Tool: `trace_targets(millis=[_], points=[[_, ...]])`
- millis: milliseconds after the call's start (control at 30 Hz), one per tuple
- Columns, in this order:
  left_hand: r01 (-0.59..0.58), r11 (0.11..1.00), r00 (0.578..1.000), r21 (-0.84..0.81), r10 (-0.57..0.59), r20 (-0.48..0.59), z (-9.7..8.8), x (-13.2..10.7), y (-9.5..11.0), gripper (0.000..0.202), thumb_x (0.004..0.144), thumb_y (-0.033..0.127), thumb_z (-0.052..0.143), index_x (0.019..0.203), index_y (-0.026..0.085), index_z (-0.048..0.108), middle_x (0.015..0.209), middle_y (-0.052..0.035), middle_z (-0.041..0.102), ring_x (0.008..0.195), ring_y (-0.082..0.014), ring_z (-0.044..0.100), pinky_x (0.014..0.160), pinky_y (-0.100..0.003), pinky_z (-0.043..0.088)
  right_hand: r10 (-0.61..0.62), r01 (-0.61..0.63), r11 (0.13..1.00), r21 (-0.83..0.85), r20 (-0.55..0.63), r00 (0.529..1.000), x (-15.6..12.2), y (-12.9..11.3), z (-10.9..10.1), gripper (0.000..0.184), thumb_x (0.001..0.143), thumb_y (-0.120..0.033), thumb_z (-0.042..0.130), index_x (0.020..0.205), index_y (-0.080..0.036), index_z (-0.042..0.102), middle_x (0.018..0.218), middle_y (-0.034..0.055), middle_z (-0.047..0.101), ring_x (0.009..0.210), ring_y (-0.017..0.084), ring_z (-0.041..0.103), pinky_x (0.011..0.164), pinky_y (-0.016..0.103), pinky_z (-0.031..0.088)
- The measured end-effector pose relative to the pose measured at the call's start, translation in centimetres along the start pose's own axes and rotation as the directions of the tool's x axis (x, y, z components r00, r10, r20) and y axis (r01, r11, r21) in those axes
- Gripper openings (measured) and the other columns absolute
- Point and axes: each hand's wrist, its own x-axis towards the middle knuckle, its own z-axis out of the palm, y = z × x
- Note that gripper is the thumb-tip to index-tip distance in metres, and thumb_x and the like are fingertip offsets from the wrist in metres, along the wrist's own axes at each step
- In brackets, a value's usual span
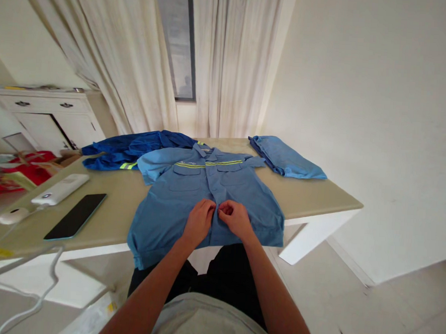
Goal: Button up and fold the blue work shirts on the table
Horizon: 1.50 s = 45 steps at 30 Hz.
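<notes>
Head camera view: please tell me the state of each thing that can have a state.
Light blue shirt: spread flat on the table, front up.
Left hand: pinching the shirt's front placket.
Right hand: pinching the placket too.
Dark blue garment: crumpled.
Folded blue garment: folded.
Phone: screen dark.
Curtains: partly open.

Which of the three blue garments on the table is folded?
The light blue garment at the far right is folded. The shirt under both hands lies spread flat; the dark blue garment is crumpled.

Bare forearms, grey top (206,322), black trousers (231,278).
</notes>
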Motion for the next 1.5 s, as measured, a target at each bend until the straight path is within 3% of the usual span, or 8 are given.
trace_targets(millis=[200, 400, 733, 933, 1033, 1167, 1333, 1500], points=[[0.036, 0.998, 0.998, -0.058, -0.034, 0.045, -0.3, 0.2, -0.3, 0.017, 0.096, 0.016, 0.054, 0.095, 0.023, 0.07, 0.095, -0.0041, 0.075, 0.091, -0.0209, 0.07, 0.088, -0.034, 0.054, -0.022, 0.023, 0.997, -0.069, 0.016, 1.0, -0.1, -0.4, -0.1, 0.007, 0.078, -0.016, 0.071, 0.084, -0.019, 0.073, 0.07, -0.0022, 0.07, 0.063, 0.013, 0.061, 0.063, 0.023, 0.042], [0.175, 0.971, 0.984, -0.165, -0.165, 0.07, -0.3, 0.6, -0.2, 0.015, 0.095, 0.037, 0.066, 0.093, 0.023, 0.071, 0.092, -0.0043, 0.079, 0.086, -0.0221, 0.075, 0.083, -0.035, 0.057, -0.06, 0.043, 0.962, -0.271, -0.055, 0.997, -0.6, -0.7, 0.3, 0.004, 0.086, -0.024, 0.074, 0.084, -0.022, 0.07, 0.073, -0.0007, 0.07, 0.066, 0.014, 0.059, 0.063, 0.025, 0.034], [0.294, 0.927, 0.955, -0.233, -0.275, 0.112, 0.1, 1.8, -1.9, 0.01, 0.087, 0.022, 0.065, 0.096, 0.022, 0.063, 0.087, -0.0035, 0.075, 0.082, -0.0211, 0.074, 0.08, -0.035, 0.057, -0.074, 0.053, 0.937, -0.346, -0.045, 0.996, -0.9, -1.4, 0.6, 0.007, 0.087, -0.02, 0.072, 0.092, -0.024, 0.073, 0.082, -0.0009, 0.07, 0.071, 0.015, 0.058, 0.064, 0.026, 0.031], [0.255, 0.921, 0.967, -0.294, -0.241, 0.081, 0.0, 1.4, -1.3, 0.04, 0.09, 0.024, 0.062, 0.128, 0.022, 0.053, 0.082, 0.0021, 0.069, 0.076, -0.0185, 0.07, 0.074, -0.032, 0.055, -0.097, 0.088, 0.974, -0.209, -0.034, 0.995, -0.5, -0.9, 0.0, 0.002, 0.087, -0.023, 0.076, 0.087, -0.022, 0.074, 0.076, -0.0006, 0.069, 0.069, 0.015, 0.058, 0.065, 0.026, 0.035], [0.184, 0.951, 0.983, -0.249, -0.178, 0.05, -0.2, 0.9, -0.8, 0.025, 0.094, 0.029, 0.058, 0.118, 0.023, 0.061, 0.085, -0.0001, 0.069, 0.077, -0.0183, 0.068, 0.074, -0.032, 0.053, -0.055, 0.052, 0.997, -0.056, -0.046, 0.997, -0.1, -0.5, -0.2, 0.007, 0.086, -0.027, 0.079, 0.085, -0.021, 0.076, 0.071, -0.0017, 0.068, 0.065, 0.014, 0.058, 0.064, 0.025, 0.037], [0.184, 0.955, 0.977, -0.232, -0.152, 0.148, -0.6, 1.3, -1.0, 0.016, 0.093, 0.029, 0.057, 0.096, 0.022, 0.07, 0.09, -0.0043, 0.076, 0.082, -0.0199, 0.07, 0.078, -0.033, 0.053, -0.04, 0.041, 0.999, 0.017, -0.036, 0.999, 0.2, -0.5, -0.4, 0.005, 0.083, -0.025, 0.08, 0.083, -0.021, 0.076, 0.068, -0.0034, 0.065, 0.063, 0.013, 0.055, 0.062, 0.024, 0.036], [0.238, 0.931, 0.947, -0.277, -0.16, 0.278, -1.4, 2.1, -1.7, 0.02, 0.087, 0.033, 0.066, 0.098, 0.021, 0.076, 0.084, -0.0041, 0.076, 0.076, -0.0202, 0.069, 0.073, -0.032, 0.052, 0.031, -0.031, 0.999, 0.013, 0.057, 0.998, 0.6, -0.7, -0.9, 0.005, 0.081, -0.024, 0.08, 0.082, -0.02, 0.077, 0.066, -0.0035, 0.065, 0.062, 0.013, 0.055, 0.06, 0.024, 0.035], [0.232, 0.944, 0.948, -0.235, -0.165, 0.272, -1.7, 1.7, -1.4, 0.025, 0.083, 0.036, 0.072, 0.103, 0.021, 0.077, 0.077, -0.0006, 0.07, 0.068, -0.0172, 0.061, 0.067, -0.03, 0.047, 0.114, -0.117, 0.993, 0.024, 0.113, 0.987, 1.4, -0.6, -1.1, 0.008, 0.08, -0.028, 0.078, 0.079, -0.02, 0.078, 0.068, -0.0027, 0.069, 0.064, 0.012, 0.058, 0.061, 0.024, 0.037]])
